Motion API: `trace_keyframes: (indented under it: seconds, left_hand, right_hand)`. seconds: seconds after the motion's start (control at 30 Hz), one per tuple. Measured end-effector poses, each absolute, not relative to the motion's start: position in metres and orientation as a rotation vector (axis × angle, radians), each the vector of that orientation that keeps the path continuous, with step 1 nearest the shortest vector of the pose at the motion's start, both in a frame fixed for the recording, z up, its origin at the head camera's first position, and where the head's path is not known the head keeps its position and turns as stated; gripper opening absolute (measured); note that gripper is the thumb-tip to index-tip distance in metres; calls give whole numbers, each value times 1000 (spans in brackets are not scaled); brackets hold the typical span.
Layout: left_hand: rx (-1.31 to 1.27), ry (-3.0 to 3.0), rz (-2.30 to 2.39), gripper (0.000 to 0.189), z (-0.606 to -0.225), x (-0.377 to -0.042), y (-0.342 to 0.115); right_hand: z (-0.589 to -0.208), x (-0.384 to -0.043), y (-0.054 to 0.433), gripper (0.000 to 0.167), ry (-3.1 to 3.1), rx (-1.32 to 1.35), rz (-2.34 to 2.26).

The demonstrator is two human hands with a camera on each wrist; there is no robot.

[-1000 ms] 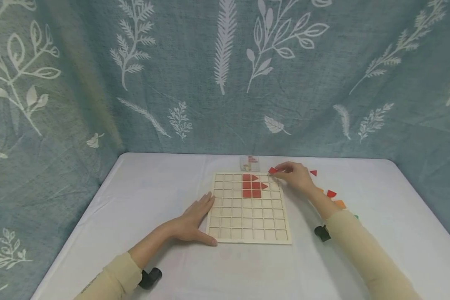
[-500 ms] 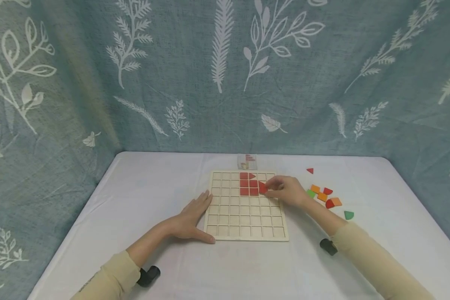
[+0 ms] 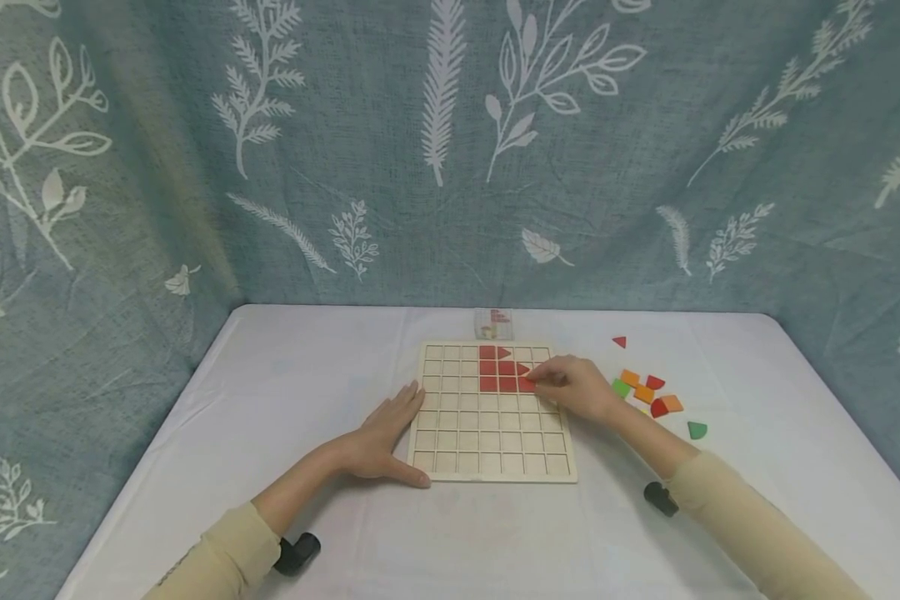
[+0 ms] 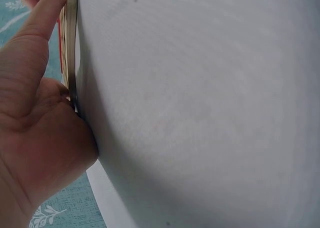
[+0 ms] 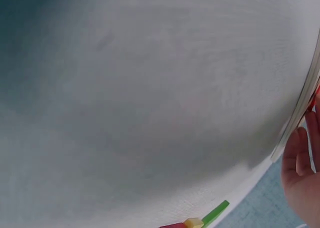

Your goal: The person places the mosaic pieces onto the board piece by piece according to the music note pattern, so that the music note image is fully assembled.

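A pale wooden grid board (image 3: pixel 492 442) lies on the white table, several red tiles (image 3: pixel 498 367) set in its upper rows. My right hand (image 3: pixel 576 386) reaches over the board's right side. Its thumb and fingers pinch a red tile (image 3: pixel 526 384) at the right end of the third row; the fingertips partly hide this tile. My left hand (image 3: pixel 382 437) rests spread along the left edge, with the thumb at the front corner. In the left wrist view the hand (image 4: pixel 25 93) lies against the board's side. The right wrist view catches my fingers at the board's edge (image 5: pixel 300 105).
Several loose tiles lie right of the board, among them an orange tile (image 3: pixel 644 393), a green tile (image 3: pixel 697 430) and a red triangle (image 3: pixel 619 342). A small clear packet or card (image 3: pixel 493 323) with a red pattern lies behind the board. A patterned curtain (image 3: pixel 390 150) hangs behind the table.
My right hand has carried the red tile from the board's back right corner forward and left, down to the third row beside the red squares. My left hand has stayed in place.
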State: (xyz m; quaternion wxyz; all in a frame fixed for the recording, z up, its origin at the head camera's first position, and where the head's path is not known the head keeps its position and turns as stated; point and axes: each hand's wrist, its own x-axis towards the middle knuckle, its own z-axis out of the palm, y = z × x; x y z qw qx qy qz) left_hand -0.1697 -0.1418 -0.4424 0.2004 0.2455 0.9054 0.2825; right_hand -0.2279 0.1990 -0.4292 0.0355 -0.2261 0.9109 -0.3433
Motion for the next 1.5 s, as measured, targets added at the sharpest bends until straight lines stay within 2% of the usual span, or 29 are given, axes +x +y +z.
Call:
trace_keyframes:
  seconds: [0.23, 0.5, 0.9, 1.5]
  left_hand:
    - [693, 2532, 790, 127, -442, -169, -142]
    - [690, 2532, 787, 127, -440, -168, -141]
    - [680, 2533, 784, 128, -439, -168, -140]
    - [682, 2539, 799, 128, -441, -167, -141]
  right_hand:
    - [-428, -228, 203, 17, 2814, -676, -1050]
    - [-425, -238, 232, 26, 2855, -262, -1187]
    - [-420, -263, 296, 34, 2939, 3, -1115]
    - [-423, -275, 309, 35, 2894, 52, -1001]
